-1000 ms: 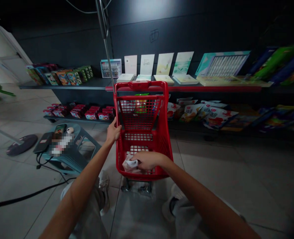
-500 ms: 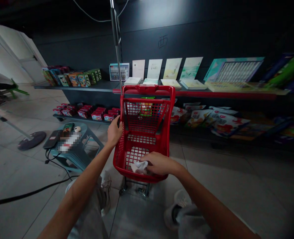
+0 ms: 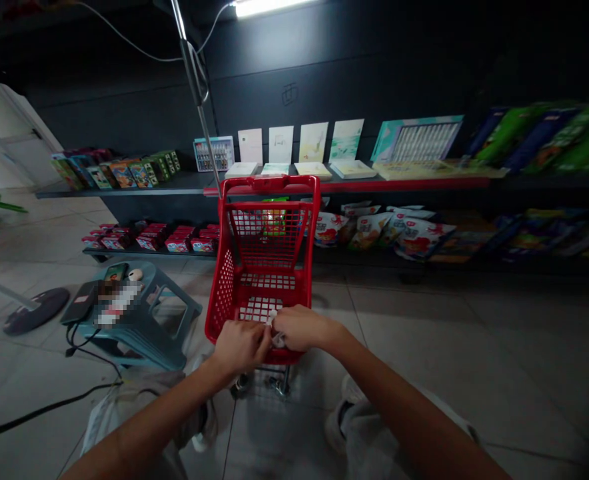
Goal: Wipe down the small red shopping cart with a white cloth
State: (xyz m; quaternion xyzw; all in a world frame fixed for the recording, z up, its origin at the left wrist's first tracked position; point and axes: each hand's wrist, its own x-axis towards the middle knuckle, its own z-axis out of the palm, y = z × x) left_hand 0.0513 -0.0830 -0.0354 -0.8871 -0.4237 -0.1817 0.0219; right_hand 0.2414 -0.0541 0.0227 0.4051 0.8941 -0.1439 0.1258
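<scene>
A small red shopping cart (image 3: 302, 280) stands in front of me, its mesh basket facing me. At the basket's near rim, my right hand (image 3: 302, 328) is closed around a crumpled white cloth (image 3: 278, 339). My left hand (image 3: 242, 345) is beside it over the same rim, fingers curled, with its fingertips meeting the cloth's left side. Most of the cloth is hidden by the fingers. Through the mesh of the cart's back panel show snack bags on the shelf behind.
A blue-grey plastic stool (image 3: 167, 333) at left bears a phone, a black device and cables. Beyond it is a round stand base (image 3: 37, 311). Behind the cart, a dark shelf (image 3: 174, 192) holds boxes, booklets (image 3: 313, 143) and snack bags (image 3: 419, 237). A metal pole (image 3: 202, 120) rises by the cart.
My left hand has left the cart's left side and come down to the near rim, beside my right hand and the cloth. The view has shifted to the right.
</scene>
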